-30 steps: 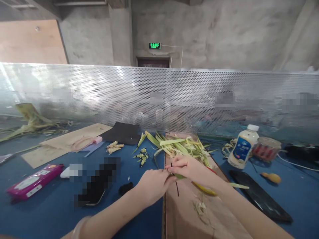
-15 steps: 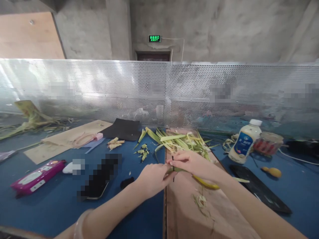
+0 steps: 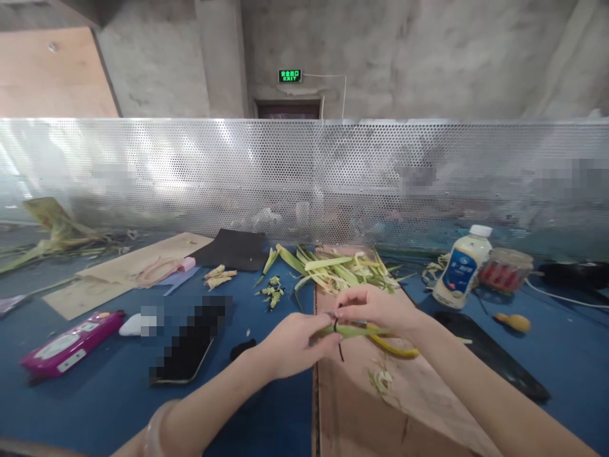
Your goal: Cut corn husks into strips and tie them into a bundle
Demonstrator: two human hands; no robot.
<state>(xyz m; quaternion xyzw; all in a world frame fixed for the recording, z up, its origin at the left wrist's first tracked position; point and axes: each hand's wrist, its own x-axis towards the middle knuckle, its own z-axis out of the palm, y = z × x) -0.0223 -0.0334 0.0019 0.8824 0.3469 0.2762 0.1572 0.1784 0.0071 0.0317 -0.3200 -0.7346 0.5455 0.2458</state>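
My left hand (image 3: 292,343) is closed on the near end of a green leaf strip (image 3: 354,331), fingers wrapped round it. My right hand (image 3: 375,308) pinches a thin black tie (image 3: 336,327) that circles the strip, with one end hanging down. Both hands meet over the brown cardboard sheet (image 3: 404,412). A yellow-handled tool (image 3: 394,349) lies under my right wrist. Behind the hands sits a pile of green and pale leaf strips (image 3: 340,270).
On the blue table (image 3: 71,406) lie a pink packet (image 3: 66,346), a phone (image 3: 188,349), a black mat (image 3: 233,249) and cardboard pieces (image 3: 128,270). A white bottle (image 3: 461,266), a red-filled jar (image 3: 504,270) and a black tray (image 3: 495,362) stand right. A perforated metal screen (image 3: 304,178) closes the back.
The black tie has gone from standing upright beside the strip to circling it. My right hand moved slightly right, and my left hand shifted its grip along the strip.
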